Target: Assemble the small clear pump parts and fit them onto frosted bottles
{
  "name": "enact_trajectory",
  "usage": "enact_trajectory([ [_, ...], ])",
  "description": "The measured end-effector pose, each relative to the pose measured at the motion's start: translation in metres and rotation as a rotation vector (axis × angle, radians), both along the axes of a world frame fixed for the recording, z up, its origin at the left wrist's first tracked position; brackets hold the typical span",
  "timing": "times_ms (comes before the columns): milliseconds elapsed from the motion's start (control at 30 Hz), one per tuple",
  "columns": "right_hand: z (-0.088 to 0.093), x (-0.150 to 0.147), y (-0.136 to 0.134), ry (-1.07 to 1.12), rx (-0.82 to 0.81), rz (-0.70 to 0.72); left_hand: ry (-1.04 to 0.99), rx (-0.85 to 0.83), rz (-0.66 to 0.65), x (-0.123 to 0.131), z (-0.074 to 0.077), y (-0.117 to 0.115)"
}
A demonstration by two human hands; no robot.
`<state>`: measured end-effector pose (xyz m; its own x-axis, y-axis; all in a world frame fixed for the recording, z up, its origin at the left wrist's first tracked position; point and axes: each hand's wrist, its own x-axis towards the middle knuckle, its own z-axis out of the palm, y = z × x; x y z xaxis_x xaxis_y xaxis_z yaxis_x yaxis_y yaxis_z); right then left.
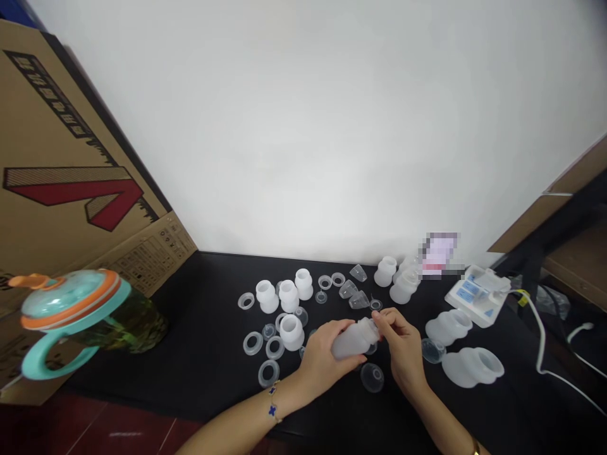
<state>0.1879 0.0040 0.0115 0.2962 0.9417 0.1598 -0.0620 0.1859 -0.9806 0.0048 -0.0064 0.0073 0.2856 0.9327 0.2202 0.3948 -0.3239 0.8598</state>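
My left hand [322,360] is wrapped around a frosted white plastic bottle [353,340], held on its side just above the black table [199,354]. My right hand [403,347] pinches at the bottle's neck end with fingertips together; whatever small part sits there is too small to make out. Left of my hands stand several short white bottles [290,297] among clear plastic rings [253,343]. A clear dome cap [372,377] lies just below my hands.
Larger frosted bottles [472,366] lie on their sides at the right, near a white device with blue labels [477,296] and a white cable [540,341]. A teal and orange lidded cup [76,316] stands at the left by a cardboard box [61,170]. Behind is a white wall.
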Motion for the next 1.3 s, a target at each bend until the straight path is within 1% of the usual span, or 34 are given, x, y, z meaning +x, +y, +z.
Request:
enact_trajectory([
  [67, 0.001, 0.000, 0.001, 0.034, -0.017, 0.037, -0.035, -0.021, -0.015, -0.001, 0.003, 0.001],
  [133, 0.002, 0.000, 0.001, 0.071, -0.039, 0.068, -0.115, -0.081, -0.044, -0.001, 0.005, 0.001],
  [233, 0.004, -0.001, 0.001, 0.098, -0.075, 0.088, -0.284, -0.230, -0.116, -0.001, 0.007, 0.003],
  [367, 0.005, -0.001, 0.000, 0.074, -0.120, 0.094, -0.496, -0.446, -0.272, 0.000, 0.007, 0.007],
  [433, 0.006, -0.001, -0.001, 0.040, -0.118, 0.108, -0.580, -0.536, -0.346, 0.000, 0.006, 0.009],
  [500, 0.007, -0.001, -0.003, -0.018, -0.094, 0.134, -0.630, -0.623, -0.384, -0.001, 0.006, 0.010],
  [633, 0.008, 0.002, -0.005, -0.177, -0.019, 0.181, -0.684, -0.772, -0.403, -0.002, 0.005, 0.011],
  [767, 0.008, 0.006, -0.004, -0.292, 0.036, 0.217, -0.682, -0.888, -0.429, -0.003, 0.003, 0.011],
  [867, 0.007, 0.008, -0.002, -0.331, 0.058, 0.251, -0.680, -0.929, -0.457, -0.004, 0.002, 0.011],
  [967, 0.007, 0.009, -0.001, -0.361, 0.064, 0.273, -0.674, -0.932, -0.471, -0.005, 0.000, 0.012],
  [1300, 0.015, 0.009, 0.000, -0.386, 0.056, 0.296, -0.599, -0.882, -0.407, -0.002, -0.001, 0.012],
])
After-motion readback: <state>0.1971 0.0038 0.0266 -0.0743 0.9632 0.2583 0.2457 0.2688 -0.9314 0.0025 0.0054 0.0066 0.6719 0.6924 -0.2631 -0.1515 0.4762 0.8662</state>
